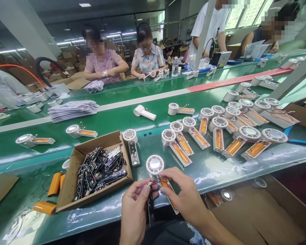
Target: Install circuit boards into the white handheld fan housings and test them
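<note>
Currently, a thin black circuit board is pinched, hanging downward, by the fingers of the left hand, while the slim white handle of a handheld fan is grasped by the right hand. Both are held at the near edge of the glossy green worktable. The fan's round plastic head is ringed with slots around a silvery disc, and a smooth orange battery cell is set in its trough-like handle. Thin wires are gathered at the left fingertips; whether they are joined to the board cannot quite be made out. To the left, one open cardboard box is filled with jumbled strip-shaped boards, flanked by three rounded loose cells. One board-fitted fan is placed at its right. Two stacks of thin white sheets are laid farther off.
</note>
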`<action>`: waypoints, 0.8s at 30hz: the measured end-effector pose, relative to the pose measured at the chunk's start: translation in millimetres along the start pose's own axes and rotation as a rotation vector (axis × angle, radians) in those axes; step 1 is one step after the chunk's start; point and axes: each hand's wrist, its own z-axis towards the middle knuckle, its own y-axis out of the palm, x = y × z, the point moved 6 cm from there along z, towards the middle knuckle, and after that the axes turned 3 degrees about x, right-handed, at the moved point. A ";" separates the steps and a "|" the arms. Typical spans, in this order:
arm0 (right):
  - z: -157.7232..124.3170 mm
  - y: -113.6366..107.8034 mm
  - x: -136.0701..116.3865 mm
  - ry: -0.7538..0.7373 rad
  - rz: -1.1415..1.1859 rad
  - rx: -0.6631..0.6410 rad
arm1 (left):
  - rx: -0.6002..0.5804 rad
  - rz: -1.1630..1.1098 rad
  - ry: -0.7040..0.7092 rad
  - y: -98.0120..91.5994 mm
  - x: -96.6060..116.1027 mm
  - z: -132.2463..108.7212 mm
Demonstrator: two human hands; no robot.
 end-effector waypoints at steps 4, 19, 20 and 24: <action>-6.9 -1.9 8.8 0.144 0.079 0.027 | 0.001 0.076 0.029 -1.1 2.5 -1.4; -4.5 10.4 -8.4 0.036 0.202 -0.017 | -0.042 0.448 0.206 4.5 24.0 -9.5; -4.4 11.1 -11.5 -0.004 0.177 -0.022 | -0.035 0.436 0.200 4.5 23.6 -9.5; -6.0 15.0 -14.5 -0.107 0.085 -0.008 | -0.052 0.404 0.182 5.3 21.7 -9.4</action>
